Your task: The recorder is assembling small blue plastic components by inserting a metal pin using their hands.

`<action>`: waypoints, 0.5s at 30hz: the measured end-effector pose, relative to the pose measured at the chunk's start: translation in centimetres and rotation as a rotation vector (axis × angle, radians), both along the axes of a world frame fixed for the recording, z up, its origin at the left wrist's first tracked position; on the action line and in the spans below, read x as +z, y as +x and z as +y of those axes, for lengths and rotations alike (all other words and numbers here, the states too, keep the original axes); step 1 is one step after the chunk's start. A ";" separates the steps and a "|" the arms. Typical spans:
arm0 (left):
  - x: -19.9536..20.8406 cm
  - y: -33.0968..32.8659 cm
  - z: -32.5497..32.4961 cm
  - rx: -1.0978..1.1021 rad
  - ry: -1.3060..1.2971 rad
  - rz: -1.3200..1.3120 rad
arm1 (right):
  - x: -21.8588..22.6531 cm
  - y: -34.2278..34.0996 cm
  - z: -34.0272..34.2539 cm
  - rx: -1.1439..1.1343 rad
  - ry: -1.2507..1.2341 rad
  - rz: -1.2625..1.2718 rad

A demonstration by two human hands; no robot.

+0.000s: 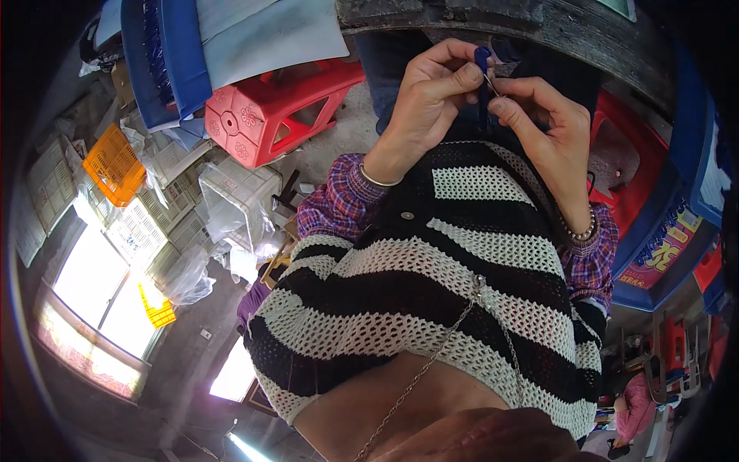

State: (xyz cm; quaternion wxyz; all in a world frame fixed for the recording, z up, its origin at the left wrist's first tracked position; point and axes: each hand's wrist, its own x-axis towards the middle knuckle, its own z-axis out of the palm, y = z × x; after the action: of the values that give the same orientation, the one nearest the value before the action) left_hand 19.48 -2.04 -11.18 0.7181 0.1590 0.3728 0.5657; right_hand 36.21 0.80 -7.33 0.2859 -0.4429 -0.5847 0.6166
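Both my hands are raised close together in front of my chest, near the edge of a dark wooden table (493, 21). Thumb and fingers of my left hand (435, 96) pinch a slim dark-blue stick (483, 100) with a rounded top, held upright. Beside it, my right hand (548, 123) is closed in a pinch on a thin silver metal piece (492, 86), which reaches toward the stick. The fingertips partly cover both things, so I cannot tell whether the metal piece is joined to the stick.
Left of my hands stand a red plastic stool (239, 127) and a blue tray (165, 61). Farther left are an orange crate (115, 164) and a white crate (239, 185) with plastic bags. A blue bin (631, 285) is at the right; another person (637, 412) is at the lower right.
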 end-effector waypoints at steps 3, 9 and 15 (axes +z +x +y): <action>0.0 0.0 0.0 0.001 -0.006 0.006 | 0.1 0.0 0.0 -0.002 0.001 0.001; 0.1 0.0 0.0 -0.007 -0.012 0.021 | 0.0 0.0 0.0 -0.002 0.000 0.004; 0.1 0.0 0.0 -0.004 -0.019 0.016 | 0.0 0.0 0.0 -0.001 -0.009 0.001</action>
State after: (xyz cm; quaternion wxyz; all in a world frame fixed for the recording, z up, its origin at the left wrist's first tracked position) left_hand 19.52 -2.02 -11.11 0.7179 0.1573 0.3835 0.5592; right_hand 36.22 0.78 -7.36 0.2845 -0.4442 -0.5818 0.6192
